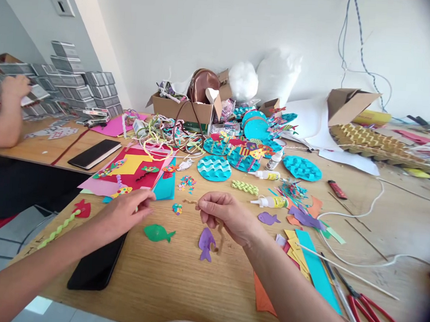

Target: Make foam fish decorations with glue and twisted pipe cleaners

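Observation:
My right hand [226, 215] pinches a thin tan crinkled strip [220, 239] between thumb and fingers. One end pokes out to the left, and the other hangs over a purple paper fish [206, 243] on the table. My left hand [128, 211] hovers beside the stack of coloured paper, thumb and index finger apart, with nothing clearly held. Between and below my hands lies a green paper fish [158, 233]. Small coloured paper dots [177, 208] sit just beyond it. A black phone [97, 265] lies beneath my left forearm.
Glue bottles [271, 202], a second purple fish [269, 218] and paper strips [312, 264] lie to the right. Red-handled scissors [366, 306] rest near the front right. Blue paper discs [214, 168] and a full cardboard box [185, 111] stand farther back. Another person's hand [15, 86] is at far left.

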A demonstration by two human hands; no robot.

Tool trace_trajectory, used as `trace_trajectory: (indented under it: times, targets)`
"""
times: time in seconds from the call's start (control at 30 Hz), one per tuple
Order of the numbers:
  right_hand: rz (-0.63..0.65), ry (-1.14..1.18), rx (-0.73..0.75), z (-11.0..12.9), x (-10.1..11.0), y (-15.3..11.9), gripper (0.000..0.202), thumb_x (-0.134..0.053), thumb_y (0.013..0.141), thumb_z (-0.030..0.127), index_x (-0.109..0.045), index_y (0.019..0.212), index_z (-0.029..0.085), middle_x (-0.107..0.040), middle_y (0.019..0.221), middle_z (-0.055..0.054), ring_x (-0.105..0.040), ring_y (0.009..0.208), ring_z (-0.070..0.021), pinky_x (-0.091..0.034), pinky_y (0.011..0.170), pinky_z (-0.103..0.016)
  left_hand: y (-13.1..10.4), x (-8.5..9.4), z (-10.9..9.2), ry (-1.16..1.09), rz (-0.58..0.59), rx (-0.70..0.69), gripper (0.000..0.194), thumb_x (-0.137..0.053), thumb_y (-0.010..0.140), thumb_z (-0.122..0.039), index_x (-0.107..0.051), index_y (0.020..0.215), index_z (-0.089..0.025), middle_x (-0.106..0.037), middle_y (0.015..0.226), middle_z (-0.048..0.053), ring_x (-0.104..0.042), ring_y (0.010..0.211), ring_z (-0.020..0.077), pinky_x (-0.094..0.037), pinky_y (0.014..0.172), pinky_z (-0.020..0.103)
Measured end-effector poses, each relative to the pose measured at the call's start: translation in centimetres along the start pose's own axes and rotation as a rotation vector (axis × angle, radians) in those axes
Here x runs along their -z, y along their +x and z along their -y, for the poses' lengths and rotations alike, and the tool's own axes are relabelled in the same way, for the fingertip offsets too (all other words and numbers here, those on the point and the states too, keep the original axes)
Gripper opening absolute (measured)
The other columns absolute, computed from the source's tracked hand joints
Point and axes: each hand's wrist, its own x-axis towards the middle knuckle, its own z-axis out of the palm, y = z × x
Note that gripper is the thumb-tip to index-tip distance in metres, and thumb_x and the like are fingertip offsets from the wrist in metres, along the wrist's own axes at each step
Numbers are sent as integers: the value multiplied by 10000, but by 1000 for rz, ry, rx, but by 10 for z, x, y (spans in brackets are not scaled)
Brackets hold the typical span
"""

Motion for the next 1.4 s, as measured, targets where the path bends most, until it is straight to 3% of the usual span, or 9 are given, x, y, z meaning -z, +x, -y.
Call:
trace_trajectory:
  times: [0.13,0.27,0.53,0.8,0.87,1.0,1.17,1.27,1.4]
  targets:
    - [21,68,13,2,-7,-3,336,-736,613,451,-603,666,146,-567,491,48,-439,394,-35,-281,401,-169,11,1,-47,-381,-64,-141,352,-541,773,-312,-488,1110,-223,-584,979,45,-585,791,155,-496,664,268]
    - [43,149,6,4,-8,-11,326,-750,615,431,-592,664,150,-558,495,49,-436,403,-39,-287,412,-176,25,-4,-76,-276,-115,-396,108,-505,817,-239,-607,821,-204,-625,790,21,-581,746,146,-465,692,260]
    - [-31,260,57,1,14,-43,293,-748,634,388,-640,744,139,-490,488,61,-393,451,-55,-269,456,-207,49,-3,-91,-148,-247,-598,125,-523,834,-235,-648,835,-224,-664,783,2,-606,752,149,-446,707,238]
    - [-104,178,87,-10,31,-61,250,-669,713,398,-598,776,166,-340,441,104,-246,391,-51,-186,410,-210,62,-13,-101,-82,-119,-604,165,-457,850,-252,-601,784,-205,-631,761,9,-582,728,151,-420,673,233]
    - [-131,-28,87,-12,35,-66,220,-587,785,398,-601,817,181,-304,459,104,-211,393,-56,-172,410,-211,66,-13,-103,-50,-74,-592,177,-439,849,-263,-586,772,-200,-626,772,18,-576,733,156,-414,669,238]
    - [-321,-872,243,-16,40,-77,202,-458,883,282,-634,845,189,-516,613,15,-422,538,-97,-260,513,-233,73,-15,-103,-16,82,-565,192,-416,825,-266,-557,715,-197,-598,728,17,-549,697,160,-396,644,245]
    - [-357,-1501,288,-27,45,-91,271,-369,929,220,-637,977,221,-604,705,-37,-490,580,-127,-229,499,-251,69,-28,-95,-181,460,-356,198,-410,837,-310,-511,707,-202,-532,623,-22,-507,596,134,-387,562,220]
    - [-384,-1271,310,-32,44,-96,242,-423,914,227,-615,1061,221,-635,806,-42,-545,686,-131,-323,574,-227,61,-39,-97,-292,551,-287,174,-424,829,-306,-513,728,-195,-523,632,-30,-507,604,126,-399,565,211]
    - [-288,-621,147,-38,40,-97,235,-544,831,240,-594,1057,197,-572,683,19,-512,590,-97,-358,526,-195,49,-48,-110,-222,449,-340,179,-429,827,-263,-550,721,-185,-535,665,-23,-488,616,118,-370,561,208]
